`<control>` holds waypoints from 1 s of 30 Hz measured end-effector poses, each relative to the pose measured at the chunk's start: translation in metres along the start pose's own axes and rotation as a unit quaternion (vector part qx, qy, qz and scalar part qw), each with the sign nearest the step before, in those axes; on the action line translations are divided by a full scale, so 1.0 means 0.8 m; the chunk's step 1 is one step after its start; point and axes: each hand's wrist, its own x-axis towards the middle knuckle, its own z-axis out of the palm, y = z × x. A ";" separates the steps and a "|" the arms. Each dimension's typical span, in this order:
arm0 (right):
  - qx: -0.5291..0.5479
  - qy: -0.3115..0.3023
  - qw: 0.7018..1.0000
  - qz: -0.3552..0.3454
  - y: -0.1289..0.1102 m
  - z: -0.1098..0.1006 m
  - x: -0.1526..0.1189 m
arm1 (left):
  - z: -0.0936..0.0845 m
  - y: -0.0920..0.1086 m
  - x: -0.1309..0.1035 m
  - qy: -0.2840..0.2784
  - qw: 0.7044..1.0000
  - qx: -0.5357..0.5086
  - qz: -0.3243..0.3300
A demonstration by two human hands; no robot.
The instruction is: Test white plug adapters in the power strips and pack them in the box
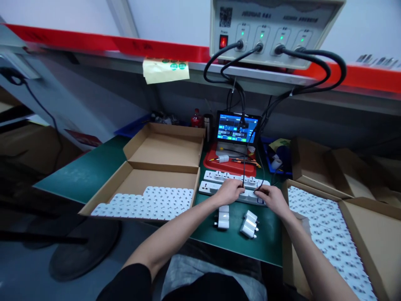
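Observation:
My left hand (231, 192) is closed in a pinch at the end of a thin black cable (244, 167), over the front white power strip (208, 188). At the strip's right end my right hand (273, 200) pinches the end of another black cable (262, 167). My fingers partly hide both cable ends and the sockets. A second white power strip (213, 176) lies just behind, parallel to the first. Nearer me on the green table lie two small groups of white plug-in chargers, one on the left (223, 220) and one on the right (249, 225).
An open cardboard box (163, 172) on the left and another box (286, 238) on the right hold rows of white chargers. Behind the strips are a red tray (209, 161) and a lit screen (234, 127). A cabled tester (275, 25) stands on the shelf above.

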 end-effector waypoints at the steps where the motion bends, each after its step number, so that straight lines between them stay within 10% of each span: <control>1: -0.002 0.001 1.000 -0.005 0.001 0.001 0.001 | 0.003 0.001 0.004 -0.007 1.000 0.010 -0.003; 20: -0.093 0.039 0.994 -0.052 0.003 0.020 -0.011 | 0.018 0.006 0.006 -0.050 0.980 0.182 0.059; 30: -0.264 0.086 0.954 -0.115 -0.058 0.028 -0.029 | -0.083 -0.073 -0.064 -0.011 0.980 0.200 -0.012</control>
